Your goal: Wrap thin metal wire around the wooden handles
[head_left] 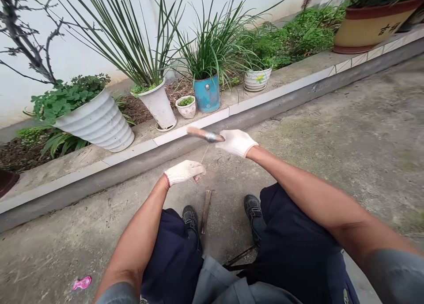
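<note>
My right hand [236,143], in a white knit glove, is closed on one end of a short brown wooden stick [196,132], slightly blurred. A silvery-white winding of thin cord or wire [210,136] wraps the stick near my fingers. From there a thin pale strand [205,154] runs down to my left hand [184,171], also gloved, whose fingers pinch it. A small reddish bit shows under the left fingertips; I cannot make out what it is. Below the hands, a narrow wooden strip [206,211] lies on the concrete between my shoes.
A low tiled ledge [192,134] crosses ahead, bearing a ribbed white planter [99,121], a tall white pot [159,105], a small patterned pot [186,109], a blue pot [207,94] and a yellow-brown planter [367,28]. A pink object [82,283] lies on the ground at lower left.
</note>
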A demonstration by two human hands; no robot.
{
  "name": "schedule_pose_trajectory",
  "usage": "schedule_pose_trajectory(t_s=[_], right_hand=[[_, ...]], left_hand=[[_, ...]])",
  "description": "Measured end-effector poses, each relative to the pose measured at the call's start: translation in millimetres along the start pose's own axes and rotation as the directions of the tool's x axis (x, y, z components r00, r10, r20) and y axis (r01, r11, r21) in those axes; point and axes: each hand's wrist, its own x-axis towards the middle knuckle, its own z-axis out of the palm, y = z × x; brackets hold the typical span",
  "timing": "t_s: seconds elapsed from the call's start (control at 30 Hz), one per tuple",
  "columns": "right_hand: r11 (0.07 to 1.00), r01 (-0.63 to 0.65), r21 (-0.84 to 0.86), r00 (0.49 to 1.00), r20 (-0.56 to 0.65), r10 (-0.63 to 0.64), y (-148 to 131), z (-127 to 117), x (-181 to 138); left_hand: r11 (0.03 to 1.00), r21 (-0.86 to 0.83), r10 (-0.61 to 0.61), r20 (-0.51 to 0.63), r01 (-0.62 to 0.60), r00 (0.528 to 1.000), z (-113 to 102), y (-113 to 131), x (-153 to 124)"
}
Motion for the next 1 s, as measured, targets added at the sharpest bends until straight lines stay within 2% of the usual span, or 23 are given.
schedule_pose_trajectory(t_s=[0.1, 0.17, 0.23, 0.3, 0.37, 0.47, 0.5, 0.53, 0.57, 0.63, 0.7, 0.77, 0.83, 0.9, 0.93, 1.0], right_hand=[[0.939, 0.030, -0.343, 0.993, 0.118, 0.012, -3.4, 14.2, 3.8], [0.887, 0.106, -0.449, 0.968, 0.251, 0.012, -8.7, 25.1, -0.3], [0.850, 0.213, -0.482, 0.929, 0.368, -0.023, -14.3, 33.9, -9.0], [0.819, 0.342, -0.461, 0.881, 0.461, -0.108, -17.7, 38.1, -19.6], [0.795, 0.481, -0.369, 0.792, 0.573, -0.213, -17.1, 36.4, -28.9], [0.804, 0.592, -0.065, 0.609, 0.689, -0.393, -10.2, 23.2, -36.8], [0.818, 0.574, 0.042, 0.579, 0.685, -0.442, -7.8, 16.8, -37.9], [0.832, 0.540, 0.129, 0.584, 0.654, -0.481, -5.9, 10.1, -38.5], [0.843, 0.499, 0.199, 0.616, 0.603, -0.507, -4.9, 3.5, -38.7], [0.861, 0.408, 0.305, 0.733, 0.452, -0.508, -5.9, -7.2, -38.2], [0.860, 0.308, 0.407, 0.861, 0.265, -0.433, -9.6, -12.6, -36.0], [0.837, 0.186, 0.514, 0.948, 0.132, -0.291, -13.2, -12.6, -31.4], [0.800, 0.076, 0.595, 0.986, 0.075, -0.149, -13.9, -9.5, -23.5], [0.805, -0.001, 0.593, 0.997, 0.062, -0.045, -10.5, -5.5, -12.7], [0.844, -0.027, 0.536, 0.998, 0.058, -0.005, -7.5, -3.3, -6.6], [0.953, -0.063, 0.296, 0.998, 0.035, 0.055, -1.0, 2.2, 5.0]], left_hand=[[0.983, 0.177, -0.038, -0.053, 0.047, 0.998, 0.9, -2.2, 1.2], [0.962, 0.267, -0.039, -0.072, 0.057, 0.997, 1.5, -2.4, 2.0], [0.948, 0.315, -0.024, -0.071, 0.045, 0.997, 2.6, -2.4, 2.9], [0.947, 0.321, -0.010, -0.065, 0.030, 0.998, 3.7, -2.1, 3.5], [0.956, 0.290, -0.015, -0.061, 0.032, 0.998, 4.0, -1.5, 3.2], [0.981, 0.188, -0.044, -0.028, 0.049, 0.999, 2.2, -0.7, 1.3], [0.989, 0.146, -0.035, -0.020, 0.037, 0.999, 1.3, -0.8, 0.8], [0.995, 0.098, -0.018, -0.019, 0.019, 1.000, 0.4, -1.2, 0.5], [0.999, 0.038, 0.000, -0.028, 0.001, 1.000, -0.4, -1.7, 0.6], [0.997, -0.077, 0.015, -0.066, -0.020, 0.998, -1.3, -3.0, 1.9], [0.985, -0.170, 0.002, -0.102, -0.019, 0.995, -1.5, -3.8, 4.4], [0.971, -0.235, -0.005, -0.151, -0.031, 0.989, -1.6, -3.8, 7.1], [0.962, -0.268, -0.015, -0.216, -0.044, 0.976, -1.8, -3.1, 8.8], [0.978, -0.206, -0.030, -0.252, -0.023, 0.967, -1.8, -1.8, 9.1], [0.991, -0.134, -0.034, -0.246, 0.000, 0.969, -1.4, -1.1, 8.9], [0.999, 0.032, -0.036, -0.192, 0.043, 0.981, 0.0, 0.2, 8.1]])
